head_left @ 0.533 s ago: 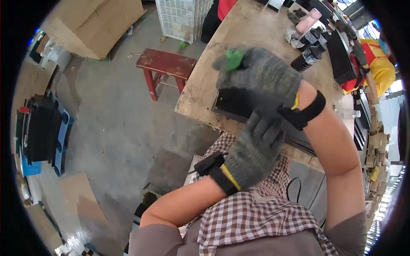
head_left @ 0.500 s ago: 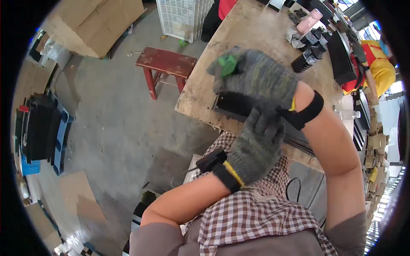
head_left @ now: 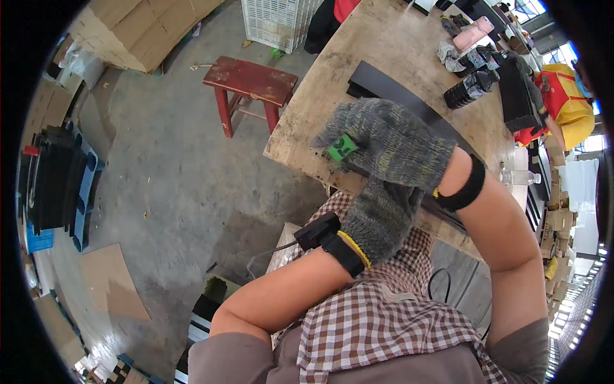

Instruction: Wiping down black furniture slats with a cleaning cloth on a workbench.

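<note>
My right hand (head_left: 390, 141), in a grey knitted glove, lies across the near corner of the wooden table (head_left: 314, 131). Its fingers are curled around a small green piece (head_left: 343, 148) with dark marks, of a kind I cannot make out. Partly beneath it is my left hand (head_left: 387, 217), gloved alike, at the table's near edge; its fingertips are hidden. A long flat black panel (head_left: 400, 89) runs just beyond the right glove, which covers part of it. Another dark strip (head_left: 451, 214) shows below my right wrist.
A red wooden stool (head_left: 252, 80) stands left of the table. Dark-liquid bottles (head_left: 470, 89), a pink bottle (head_left: 473, 33) and a clear bottle (head_left: 519, 177) stand toward the right. Another person in yellow and red (head_left: 566, 99) is at the far right. Black pieces (head_left: 57, 179) are stacked at left.
My right hand has come nearer to me with the green piece, over my left hand's fingers. More of the long black panel shows beyond the glove.
</note>
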A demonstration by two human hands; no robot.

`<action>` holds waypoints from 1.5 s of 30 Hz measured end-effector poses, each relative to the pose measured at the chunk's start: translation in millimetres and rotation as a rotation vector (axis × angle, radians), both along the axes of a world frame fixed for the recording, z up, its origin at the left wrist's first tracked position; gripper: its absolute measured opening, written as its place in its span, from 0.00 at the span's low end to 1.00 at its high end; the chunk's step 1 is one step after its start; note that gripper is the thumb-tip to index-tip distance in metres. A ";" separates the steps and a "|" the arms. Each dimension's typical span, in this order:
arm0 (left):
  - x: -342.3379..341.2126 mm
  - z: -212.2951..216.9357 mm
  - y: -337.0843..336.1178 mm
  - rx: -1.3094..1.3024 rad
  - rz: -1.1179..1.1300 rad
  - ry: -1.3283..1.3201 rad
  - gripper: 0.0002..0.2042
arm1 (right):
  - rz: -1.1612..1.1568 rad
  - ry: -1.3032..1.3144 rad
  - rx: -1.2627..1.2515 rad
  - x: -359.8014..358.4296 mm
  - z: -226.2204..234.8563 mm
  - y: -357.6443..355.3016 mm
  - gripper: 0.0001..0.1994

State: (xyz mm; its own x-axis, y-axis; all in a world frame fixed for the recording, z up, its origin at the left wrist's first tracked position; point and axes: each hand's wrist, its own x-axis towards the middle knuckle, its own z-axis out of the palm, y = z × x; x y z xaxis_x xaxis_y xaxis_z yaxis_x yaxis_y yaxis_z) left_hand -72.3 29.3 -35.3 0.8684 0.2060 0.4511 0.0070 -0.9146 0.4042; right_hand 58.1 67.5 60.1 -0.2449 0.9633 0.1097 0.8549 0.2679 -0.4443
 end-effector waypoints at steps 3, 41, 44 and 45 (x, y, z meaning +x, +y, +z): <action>-1.0 8.5 3.5 -0.061 -0.057 0.092 0.30 | -0.047 0.112 0.080 0.6 -11.5 5.6 0.11; -2.8 -4.8 1.6 -0.127 -0.024 0.002 0.26 | -0.345 0.007 0.016 -11.2 -4.6 7.8 0.21; -0.9 -8.2 2.7 -0.157 -0.027 -0.043 0.28 | -0.343 -0.041 -0.098 -14.9 6.8 5.4 0.21; -2.1 -8.1 2.5 -0.134 -0.007 -0.045 0.28 | -0.356 -0.096 -0.165 -17.7 8.9 4.4 0.21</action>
